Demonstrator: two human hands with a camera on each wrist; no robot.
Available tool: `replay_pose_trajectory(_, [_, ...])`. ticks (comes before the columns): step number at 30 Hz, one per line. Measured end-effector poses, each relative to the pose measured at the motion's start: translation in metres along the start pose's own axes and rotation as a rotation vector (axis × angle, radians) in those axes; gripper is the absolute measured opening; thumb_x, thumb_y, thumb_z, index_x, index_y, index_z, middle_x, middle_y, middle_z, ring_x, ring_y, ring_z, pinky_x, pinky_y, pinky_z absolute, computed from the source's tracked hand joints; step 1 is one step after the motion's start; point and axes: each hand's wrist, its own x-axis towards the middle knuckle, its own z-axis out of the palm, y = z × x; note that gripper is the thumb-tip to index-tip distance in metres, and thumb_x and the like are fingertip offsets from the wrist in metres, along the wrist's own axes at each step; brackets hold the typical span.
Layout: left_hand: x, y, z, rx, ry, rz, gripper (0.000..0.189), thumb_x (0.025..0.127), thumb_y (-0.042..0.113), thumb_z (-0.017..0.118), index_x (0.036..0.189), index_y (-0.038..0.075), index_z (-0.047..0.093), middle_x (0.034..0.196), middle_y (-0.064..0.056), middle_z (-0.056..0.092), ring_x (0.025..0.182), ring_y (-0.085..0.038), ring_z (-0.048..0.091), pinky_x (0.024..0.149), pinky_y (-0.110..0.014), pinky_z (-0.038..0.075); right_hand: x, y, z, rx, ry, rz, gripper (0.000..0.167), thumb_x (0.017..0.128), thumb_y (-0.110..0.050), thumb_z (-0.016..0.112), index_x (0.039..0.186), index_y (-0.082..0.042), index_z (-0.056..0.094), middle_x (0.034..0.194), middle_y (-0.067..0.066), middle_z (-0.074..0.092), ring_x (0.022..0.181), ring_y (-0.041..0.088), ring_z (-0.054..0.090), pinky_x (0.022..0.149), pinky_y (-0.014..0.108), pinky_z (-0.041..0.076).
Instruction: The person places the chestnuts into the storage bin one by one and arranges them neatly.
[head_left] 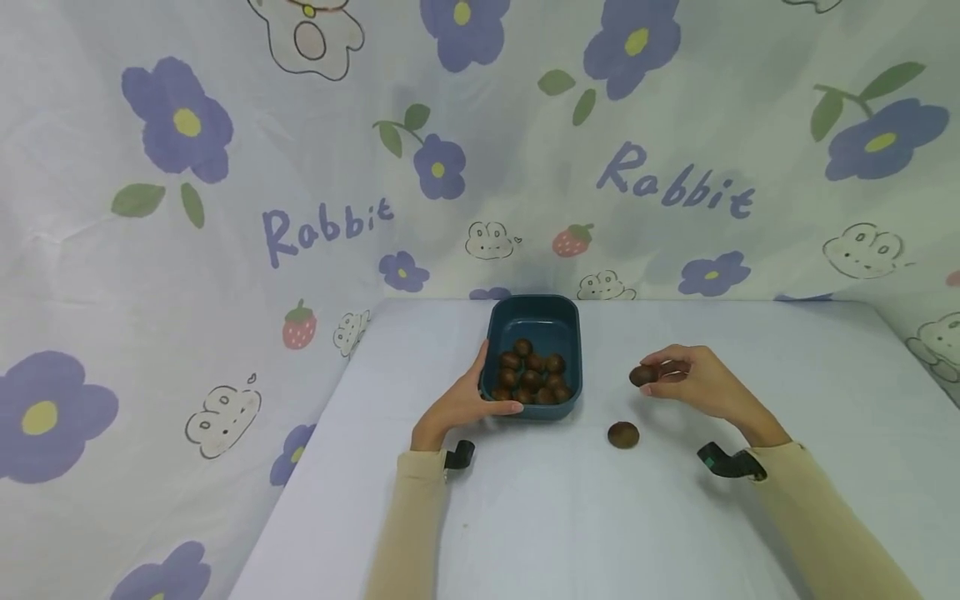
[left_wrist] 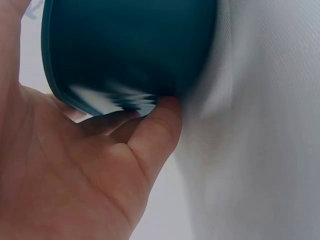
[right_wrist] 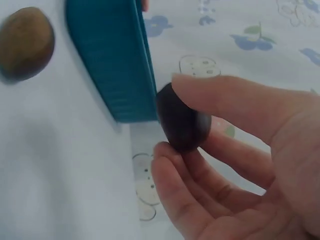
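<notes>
A dark teal plastic box (head_left: pixel 536 308) stands near the back of the table, with several brown chestnuts (head_left: pixel 531 380) gathered toward its near end. The left hand (head_left: pixel 461 402) grips the box at its near left corner, thumb along the front wall; in the left wrist view its other fingers are partly hidden by the box. Off to the right of the box, the right hand (head_left: pixel 697 382) pinches one chestnut (right_wrist: pixel 182 119) between thumb and fingertips, above the tabletop. Another chestnut (head_left: pixel 623 435) lies on the table below that hand, its paler brown patch facing up.
White cloth covers the table (head_left: pixel 540 517). Behind and to the left hangs a patterned curtain (head_left: pixel 495 150) with purple flowers, and the table's back edge meets it just beyond the box. A black wrist mount (head_left: pixel 731 462) sticks out inward from the right sleeve.
</notes>
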Motion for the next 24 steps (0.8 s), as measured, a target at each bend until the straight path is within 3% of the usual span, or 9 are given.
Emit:
replay_pose_trajectory(11, [-0.001,0.0,-0.001,-0.002,0.001,-0.002,0.137,0.071,0.067,0.087,0.163,0.044,-0.012,0.176,0.0,0.003,0.162,-0.035,0.016,0.125,-0.065,0.026,0.036,-0.019,0.006,-0.013,0.106,0.062,0.046,0.087,-0.035,0.085,0.123,-0.007,0.075,0.119,0.015,0.076,0.102,0.022,0.073,0.083,0.027,0.056])
replay_pose_trajectory(20, [0.0,0.001,-0.001,0.003,-0.004,-0.011,0.139,0.07,0.069,0.086,0.164,0.04,-0.011,0.176,0.0,0.004,0.162,-0.034,0.016,0.125,-0.065,0.025,0.067,-0.02,0.015,0.002,0.128,0.15,0.053,0.084,-0.048,0.085,0.124,-0.014,0.076,0.119,0.013,0.065,0.105,0.024,0.053,0.082,0.035,0.042])
replay_pose_trajectory(24, [0.001,0.002,-0.001,0.001,-0.002,0.001,0.14,0.07,0.068,0.086,0.166,0.036,-0.011,0.176,0.001,0.004,0.162,-0.033,0.015,0.126,-0.064,0.024,0.079,-0.02,0.019,0.032,0.134,0.158,0.054,0.082,-0.048,0.086,0.123,-0.015,0.077,0.105,0.009,0.062,0.097,0.025,0.05,0.076,0.034,0.039])
